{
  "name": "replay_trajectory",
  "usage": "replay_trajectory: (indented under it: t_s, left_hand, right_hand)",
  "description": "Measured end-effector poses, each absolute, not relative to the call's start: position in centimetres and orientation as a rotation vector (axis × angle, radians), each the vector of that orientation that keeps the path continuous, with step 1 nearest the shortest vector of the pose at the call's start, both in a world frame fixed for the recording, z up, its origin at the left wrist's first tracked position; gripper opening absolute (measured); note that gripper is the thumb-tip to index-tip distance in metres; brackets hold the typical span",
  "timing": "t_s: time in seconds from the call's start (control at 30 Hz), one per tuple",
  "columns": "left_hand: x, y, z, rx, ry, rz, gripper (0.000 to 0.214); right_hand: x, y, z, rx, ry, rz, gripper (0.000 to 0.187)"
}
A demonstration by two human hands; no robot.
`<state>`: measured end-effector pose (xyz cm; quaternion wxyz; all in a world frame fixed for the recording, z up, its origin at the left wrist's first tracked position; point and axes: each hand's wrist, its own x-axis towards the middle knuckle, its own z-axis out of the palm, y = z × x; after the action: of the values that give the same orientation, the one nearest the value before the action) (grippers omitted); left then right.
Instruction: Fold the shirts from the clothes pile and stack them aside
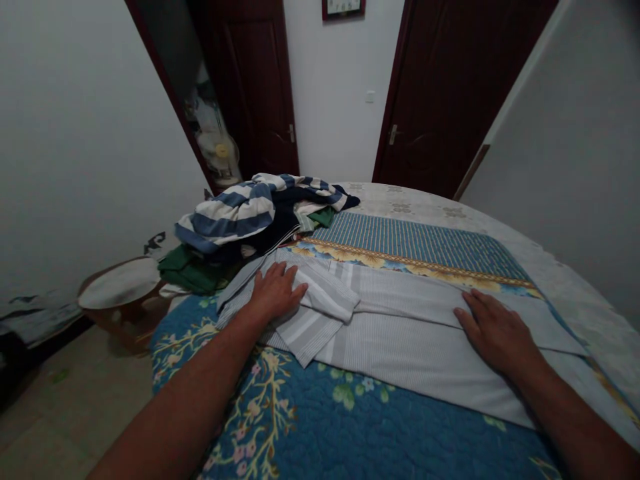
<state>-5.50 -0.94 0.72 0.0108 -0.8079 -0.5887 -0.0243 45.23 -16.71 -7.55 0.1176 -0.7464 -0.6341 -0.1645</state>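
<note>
A grey and white striped garment (400,340) lies spread across the blue floral quilt (350,427) on the bed. My left hand (275,290) lies flat on its left end, fingers stretched out over a folded-in sleeve or collar part (327,297). My right hand (495,330) presses flat on the garment's right part, fingers together and extended. Neither hand grips anything.
A pile of clothes with a blue and white striped shirt (240,213) and green fabric (193,270) sits at the bed's far left corner. A round stool (120,287) stands on the floor left of the bed. Two dark doors (450,87) are behind.
</note>
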Motion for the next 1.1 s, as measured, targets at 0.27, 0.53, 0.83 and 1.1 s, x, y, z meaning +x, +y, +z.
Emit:
replay_trajectory:
  t_s: [0.27, 0.53, 0.83, 1.1]
  left_hand:
    - [-2.9, 2.6, 0.8, -2.655, -1.692, -0.242, 0.071]
    - [-3.4, 5.9, -1.4, -2.481, -2.071, -0.131, 0.101]
    - [-3.5, 6.7, -1.7, -2.443, -2.067, -0.114, 0.110]
    - [-3.7, 7.7, -2.1, -2.436, -2.041, -0.154, 0.109]
  right_hand:
    - [42.2, -16.3, -5.6, -1.903, -1.824, -0.555, 0.058]
    - [27.2, -11.2, -3.2, -1.754, -2.024, -0.214, 0.062]
    - [21.9, -7.1, -1.7, -2.064, -2.098, 0.087, 0.064]
    - [29.3, -9.3, -1.8, -2.366, -1.852, 0.096, 0.073]
